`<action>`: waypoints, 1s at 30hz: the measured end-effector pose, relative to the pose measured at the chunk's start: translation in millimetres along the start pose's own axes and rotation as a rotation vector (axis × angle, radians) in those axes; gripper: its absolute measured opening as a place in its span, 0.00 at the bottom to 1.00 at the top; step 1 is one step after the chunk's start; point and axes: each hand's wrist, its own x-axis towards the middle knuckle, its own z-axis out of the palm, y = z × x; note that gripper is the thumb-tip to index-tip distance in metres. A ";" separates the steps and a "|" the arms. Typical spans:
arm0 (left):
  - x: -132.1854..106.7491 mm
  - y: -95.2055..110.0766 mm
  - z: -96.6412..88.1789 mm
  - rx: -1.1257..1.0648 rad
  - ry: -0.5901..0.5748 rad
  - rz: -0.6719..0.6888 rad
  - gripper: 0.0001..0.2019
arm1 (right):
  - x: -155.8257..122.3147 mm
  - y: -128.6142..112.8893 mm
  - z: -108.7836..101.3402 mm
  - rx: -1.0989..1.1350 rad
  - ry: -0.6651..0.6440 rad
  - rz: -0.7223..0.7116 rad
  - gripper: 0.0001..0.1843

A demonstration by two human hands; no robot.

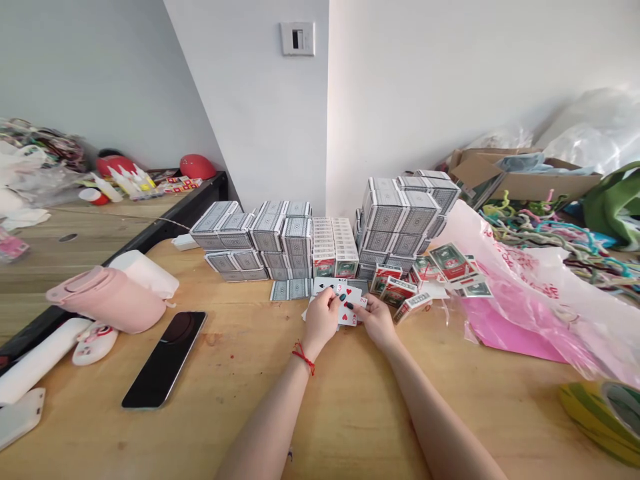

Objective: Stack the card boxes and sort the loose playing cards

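Handling a small group of face-up playing cards (356,298) appears to be the step in hand, with red hearts and a red 3 showing among them. Both hands are drawn close together in narrow pinches: the left hand (323,317) holds the cards from the left with its thumb on top, and the right hand (379,325) grips their right edge, thumb also on a face. The fingers underneath are hidden, so whether the cards rest on the counter (240,427) or are lifted just off it I cannot tell. They lie in front of a double row of boxed decks (324,235), between the left stacks of grey-backed cards (283,230) and loose red-and-green card boxes (397,292); a strip of face-down cards (290,289) lies just left of them. By my judgement, the next move calls for a light, level pinch, keeping edges together and clear of the nearby stacks.
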 end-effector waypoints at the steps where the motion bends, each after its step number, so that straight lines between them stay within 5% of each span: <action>1: -1.3 1.8 0.5 0.032 0.008 0.016 0.11 | -0.2 -0.5 0.6 0.001 0.003 -0.001 0.17; 14: -4.7 3.8 4.0 0.157 0.058 0.049 0.23 | 1.4 0.8 -1.1 0.034 -0.031 0.030 0.18; 30: 0.4 -1.2 -0.8 0.007 0.059 0.021 0.17 | 3.4 -2.0 -9.6 0.132 -0.187 0.058 0.23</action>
